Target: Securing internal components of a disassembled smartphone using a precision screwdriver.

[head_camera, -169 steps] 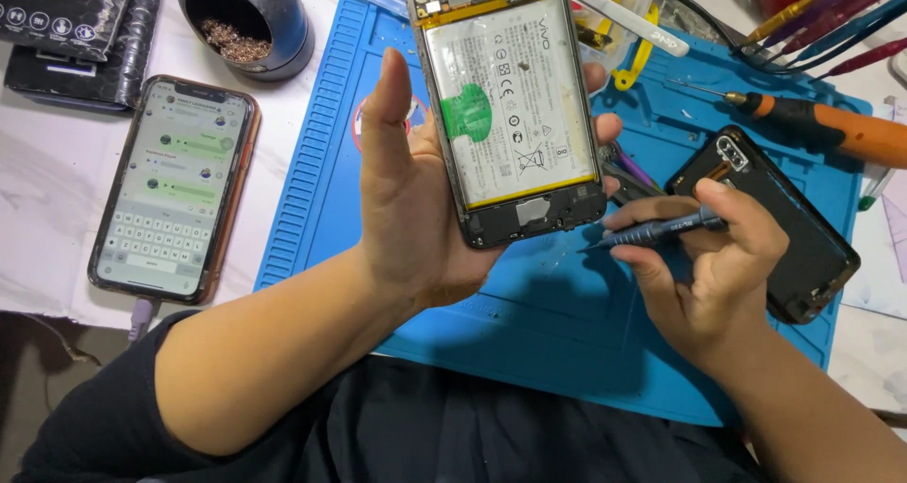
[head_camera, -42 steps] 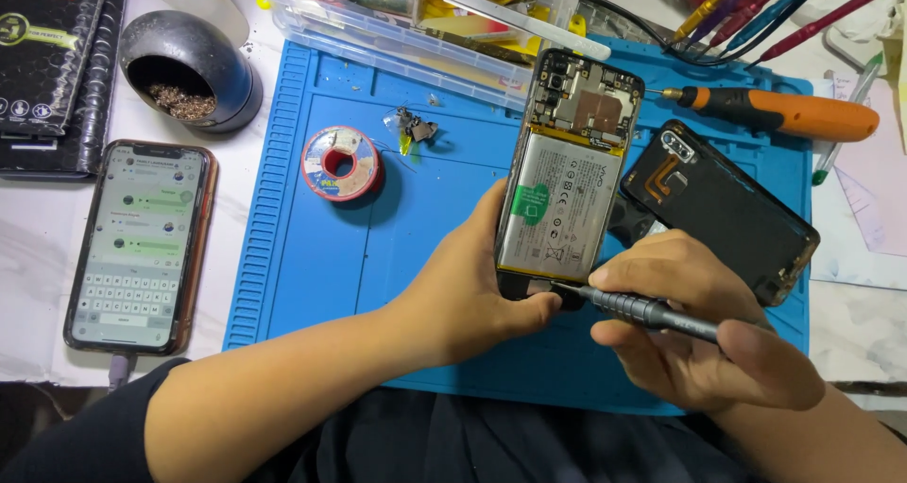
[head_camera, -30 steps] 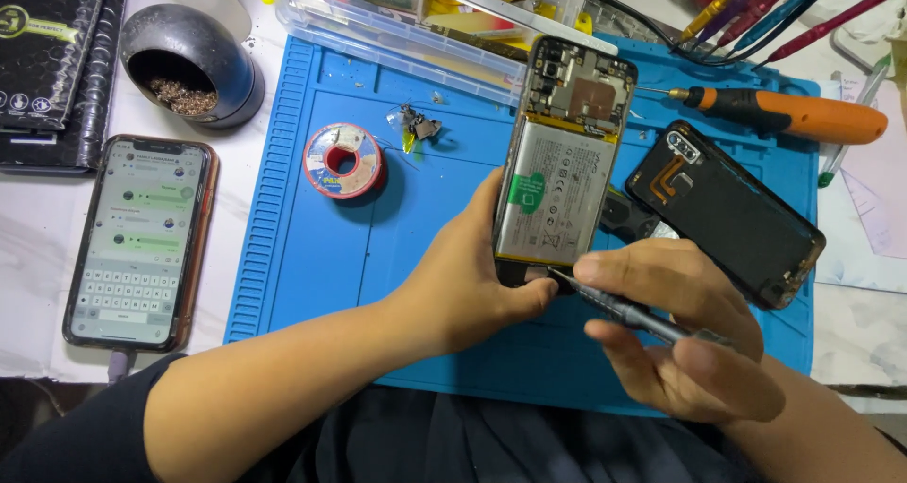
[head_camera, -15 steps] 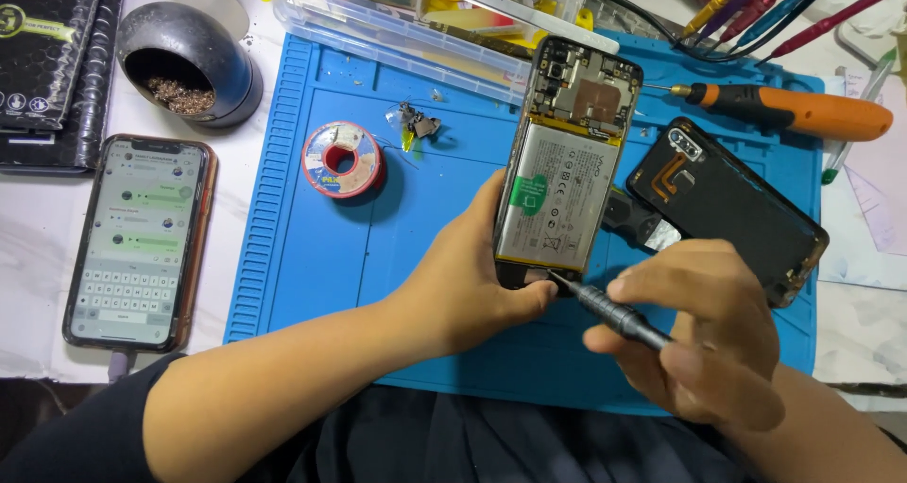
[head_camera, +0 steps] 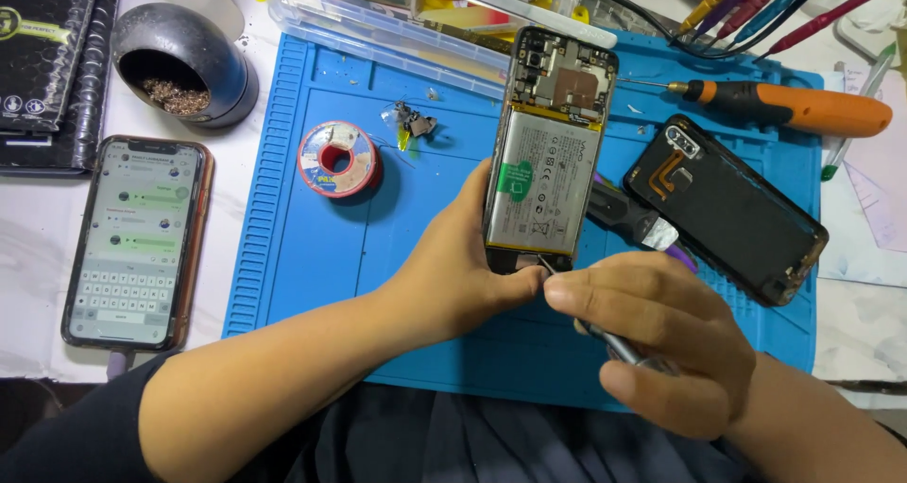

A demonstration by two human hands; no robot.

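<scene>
Blue work mat (head_camera: 312, 256): fills the middle of the frame, on a pale table.
Opened phone (head_camera: 548, 152): centre, back off, battery showing; long axis runs up the frame, tilted slightly right.
Left hand (head_camera: 463, 270): clasped round the phone's lower end from the left side.
Right hand (head_camera: 652, 336): lower right, just below the phone, fingers pinched on a thin metal tool (head_camera: 605, 336) whose tip meets the phone's bottom edge.
Back cover (head_camera: 723, 209): right, lying on the mat.
Orange screwdriver (head_camera: 784, 105): upper right.
Solder reel (head_camera: 338, 159): left of centre.

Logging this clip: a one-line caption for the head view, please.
Left hand grips an opened phone over a blue mat; right hand applies a slim tool at its lower edge.
</scene>
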